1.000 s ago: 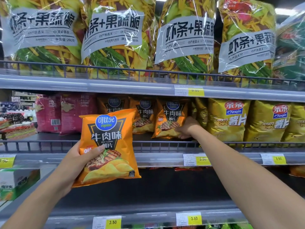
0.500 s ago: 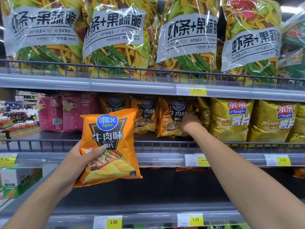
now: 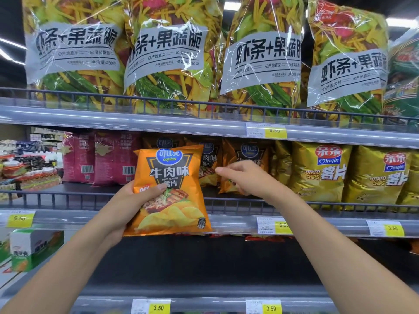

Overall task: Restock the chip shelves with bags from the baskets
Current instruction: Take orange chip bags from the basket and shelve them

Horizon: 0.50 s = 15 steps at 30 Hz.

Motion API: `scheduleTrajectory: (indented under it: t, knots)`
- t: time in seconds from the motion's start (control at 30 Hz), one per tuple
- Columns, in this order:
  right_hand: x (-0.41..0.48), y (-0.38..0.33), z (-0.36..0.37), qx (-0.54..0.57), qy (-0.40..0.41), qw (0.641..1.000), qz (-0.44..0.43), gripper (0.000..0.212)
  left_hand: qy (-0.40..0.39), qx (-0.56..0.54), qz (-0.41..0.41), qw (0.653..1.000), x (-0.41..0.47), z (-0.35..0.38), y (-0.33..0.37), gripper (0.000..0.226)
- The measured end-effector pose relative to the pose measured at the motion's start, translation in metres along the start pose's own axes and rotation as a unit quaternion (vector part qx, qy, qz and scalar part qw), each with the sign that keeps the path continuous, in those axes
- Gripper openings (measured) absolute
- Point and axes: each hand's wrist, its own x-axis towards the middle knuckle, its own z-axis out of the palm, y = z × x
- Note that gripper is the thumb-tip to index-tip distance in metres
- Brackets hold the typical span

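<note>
While the left hand gripped the orange Copico beef-flavour chip bag by its lower left edge, thumb pressed across the front and fingers hidden behind, that bag was held upright in the air. Just right of the bag, level with its middle, the right hand hovered with its fingers loosely extended towards the bag, holding nothing. Whether it touched anything behind it could not be told.

Behind the bag ran the wire rail of the middle shelf, and the bag's top half covered part of a row of matching orange Copico bags standing further back and to its right. Left of the bag, at the same depth as that row, stood magenta bags turned barcode-outward. Well right of the bag stood gold Qinqin potato chip bags.

Above the bag, on the next shelf up, leaned large clear bags of shrimp sticks and vegetable crisps. Beside the bag's lower right corner hung a yellow 3.50 price tag. Below and far left of the bag sat a green-and-white box.
</note>
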Motion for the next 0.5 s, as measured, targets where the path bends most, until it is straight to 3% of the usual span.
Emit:
scheduleTrajectory:
  t: [0.1,0.2,0.33,0.5]
  knots:
    - [-0.006,-0.011,0.003,0.015,-0.117,0.993,0.026,0.056,-0.018,-0.015,-0.034,0.999,0.009,0.013,0.017,0.059]
    - [-0.001,-0.015,0.007,0.082,-0.177,0.980,0.051,0.047,-0.035,-0.019,-0.070,0.997,0.019,0.027,0.037,0.046]
    - [0.010,-0.015,0.004,0.177,-0.159,0.966,0.101,0.034,-0.057,-0.014,-0.106,0.993,0.039,0.031,0.051,0.052]
    - [0.028,-0.009,0.003,0.165,-0.071,0.974,0.140,0.043,-0.075,0.062,-0.094,0.991,0.061,0.026,0.052,0.036]
